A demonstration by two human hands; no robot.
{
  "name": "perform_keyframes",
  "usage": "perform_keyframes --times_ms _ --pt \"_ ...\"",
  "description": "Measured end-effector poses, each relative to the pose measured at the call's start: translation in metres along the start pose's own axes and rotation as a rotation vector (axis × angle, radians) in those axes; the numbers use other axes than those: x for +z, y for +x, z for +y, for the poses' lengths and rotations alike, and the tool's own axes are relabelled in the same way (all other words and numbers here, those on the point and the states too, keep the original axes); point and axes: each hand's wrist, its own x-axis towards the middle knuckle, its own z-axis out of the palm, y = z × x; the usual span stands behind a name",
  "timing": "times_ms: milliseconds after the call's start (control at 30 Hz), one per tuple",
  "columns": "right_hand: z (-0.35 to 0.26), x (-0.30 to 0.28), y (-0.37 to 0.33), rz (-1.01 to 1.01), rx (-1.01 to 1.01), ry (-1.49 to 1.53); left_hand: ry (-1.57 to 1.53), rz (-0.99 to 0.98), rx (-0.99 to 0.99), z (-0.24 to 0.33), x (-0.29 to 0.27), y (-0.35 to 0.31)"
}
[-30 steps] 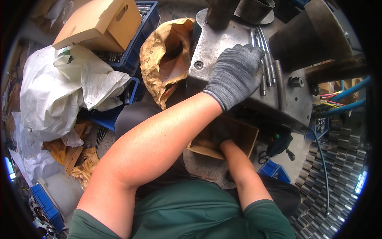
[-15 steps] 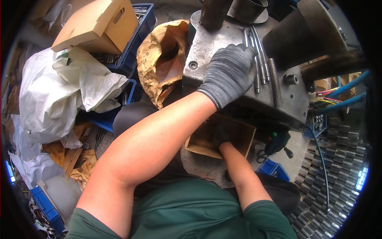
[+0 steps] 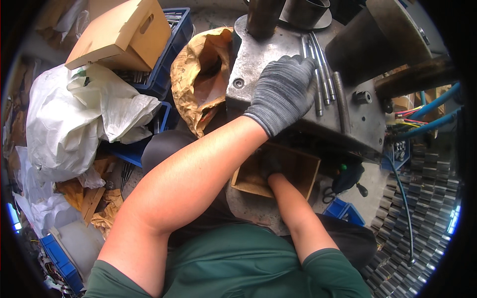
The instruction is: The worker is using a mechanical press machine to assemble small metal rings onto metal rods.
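Note:
My left hand (image 3: 284, 94), in a grey knitted glove, rests on the left side of a group of slim metal rods (image 3: 326, 82) lying on a thick steel block (image 3: 248, 67). Its fingers curl down beside the rods, and their tips are hidden, so what they grip cannot be made out. Below the block's near edge stands an open wooden box (image 3: 252, 187). Into it reaches my right hand (image 3: 270, 168), dark-gloved and deep in shadow; its fingers do not show. A darker rod (image 3: 342, 102) lies right of the group.
An open brown paper sack (image 3: 198, 79) stands left of the block. Beyond it are a cardboard box (image 3: 119, 37), a blue crate (image 3: 185, 30) and white plastic sacking (image 3: 64, 124). Large steel cylinders (image 3: 372, 47) rise at right. Stacked metal pieces (image 3: 397, 248) cover the lower right.
My right hand has shifted slightly left and deeper into the wooden box. The left hand stays beside the rods, and the whole view has moved a little.

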Motion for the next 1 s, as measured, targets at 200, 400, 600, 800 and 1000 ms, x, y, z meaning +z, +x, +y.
perform_keyframes --times_ms 200,400,600,800,1000 --pt "-0.007 -0.021 -0.034 0.001 0.044 0.192 -0.007 0.025 0.027 0.0 0.001 0.001" --pt "0.031 0.011 -0.03 -0.085 -0.095 -0.138 -0.016 0.005 0.012 0.0 0.001 -0.001" --pt "0.013 -0.102 -0.076 -0.501 -0.176 -0.388 -0.039 0.023 0.0 0.0 0.003 -0.002" --pt "0.004 -0.257 -0.167 -0.236 -0.389 -0.421 -0.064 -0.003 -0.044 -0.002 -0.005 -0.002" --pt "0.03 -0.357 -0.205 0.287 -0.142 0.05 -0.091 -0.029 -0.089 0.005 -0.005 0.0"
